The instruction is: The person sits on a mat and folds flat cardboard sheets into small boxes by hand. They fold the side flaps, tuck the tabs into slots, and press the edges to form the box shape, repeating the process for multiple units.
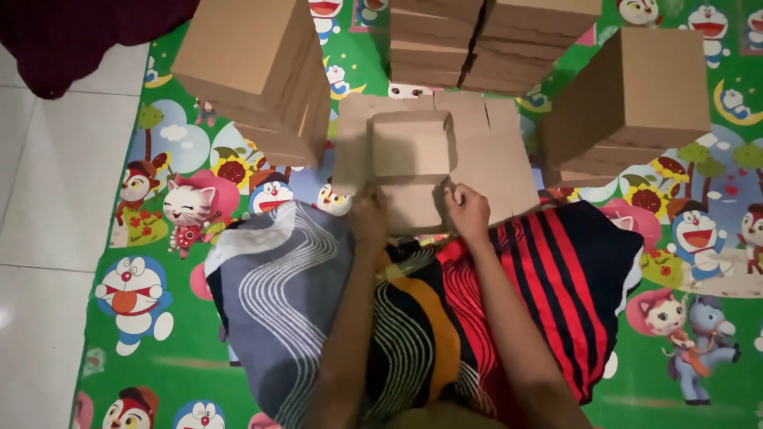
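A partly folded cardboard box [412, 163] is lying at the centre of the view, on a flat cardboard sheet [497, 159] that is resting on the cartoon-printed play mat [167, 143]. The upper part of the box is standing up as a formed square section, while its lower flap is lying flat toward the person.

The left hand [369, 216] is gripping the lower left edge of the box, with the fingers curled closed on the cardboard. The right hand [468, 211] is pressing against the lower right edge of the same box, with the fingers bent onto the flap. Both forearms are extending up from the bottom of the view, passing over a patterned cloth [413, 318] in grey, black, orange and red stripes that is covering the person's lap.

Three stacks of finished boxes are surrounding the work area. The left stack [254, 67] is standing just beside the box on its upper left. The rear stack [477, 40] is standing directly behind the flat sheet, in two columns. The right stack [628, 99] is standing near the sheet's right edge.

A white tiled floor [56, 199] is bordering the mat on the left, and a dark red fabric [79, 32] is lying at the upper left corner.
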